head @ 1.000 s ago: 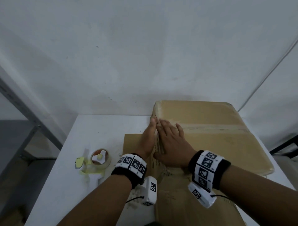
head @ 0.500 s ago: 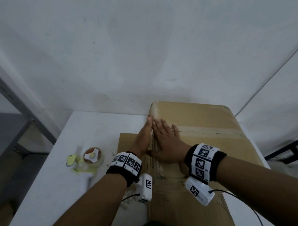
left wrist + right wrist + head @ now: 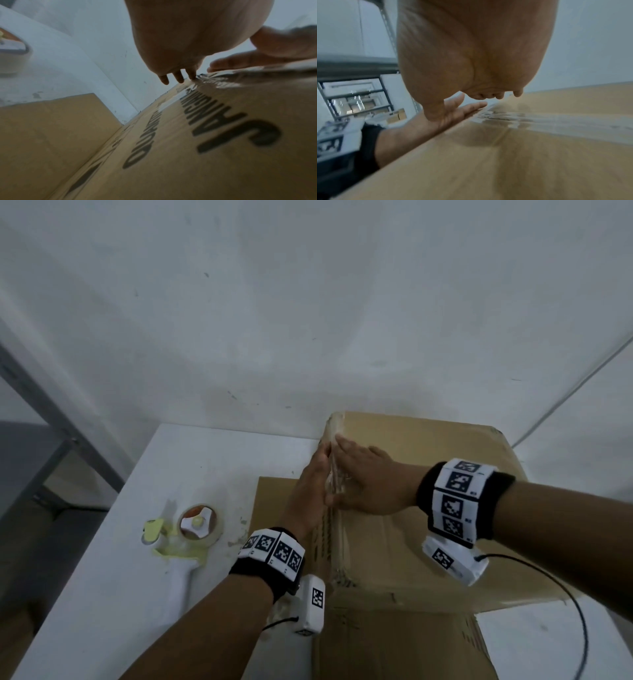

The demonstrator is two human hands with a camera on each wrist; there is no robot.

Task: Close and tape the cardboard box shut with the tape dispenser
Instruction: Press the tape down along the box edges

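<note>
The brown cardboard box stands shut on the white table, and a clear tape strip runs across its top and wrinkles over the left edge. My left hand presses flat, fingers straight, against the box's printed left side just under the top edge. Flat on the box top lies my right hand, fingers reaching that same edge beside the left hand. The tape dispenser, white-handled with a yellow-green frame and a tape roll, lies on the table left of the box, untouched.
A flat cardboard sheet lies under the box's left side. Another cardboard piece sits at the near edge. A black cable trails from my right wrist. The white wall stands close behind; grey metal shelving is off to the left.
Both hands have slid a little along the box's left top edge toward the far corner. My right forearm has swung out to the right, so that hand now points across the top.
</note>
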